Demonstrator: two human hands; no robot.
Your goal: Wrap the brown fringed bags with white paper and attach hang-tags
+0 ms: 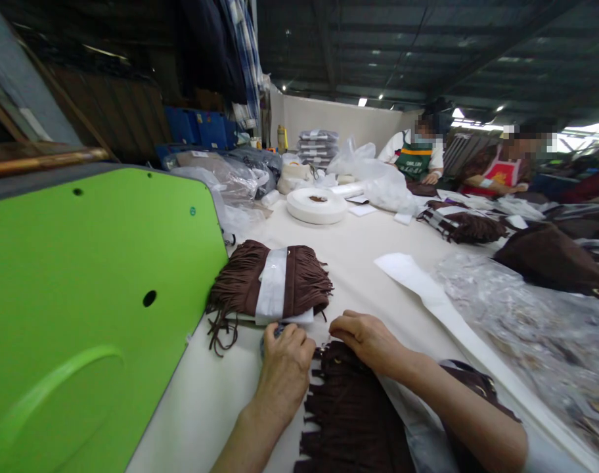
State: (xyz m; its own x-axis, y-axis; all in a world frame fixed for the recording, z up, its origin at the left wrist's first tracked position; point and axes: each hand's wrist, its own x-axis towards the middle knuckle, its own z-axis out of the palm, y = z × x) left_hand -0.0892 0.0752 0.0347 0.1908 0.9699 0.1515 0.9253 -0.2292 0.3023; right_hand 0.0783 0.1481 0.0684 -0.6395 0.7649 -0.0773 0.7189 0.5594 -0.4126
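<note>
A dark brown fringed piece [356, 407], with its strips along the left edge, lies on the table in front of me. My left hand [289, 361] is closed beside its upper left corner. A small dark bluish thing [278, 330] shows by those fingers, too hidden to name. My right hand [366, 338] pinches at the top edge of the fringed piece, near a metal eyelet; what its fingertips grip is too small to tell. Just beyond both hands sits a brown fringed bundle [247, 276] with a pale wrapping band [272, 286] around its middle.
A large green machine panel [92, 276] stands at the left. A white tape roll [316, 205] lies farther back. Clear plastic bags [526, 328] and a white strip [422, 282] cover the right side. Two people [418, 154] work across the table.
</note>
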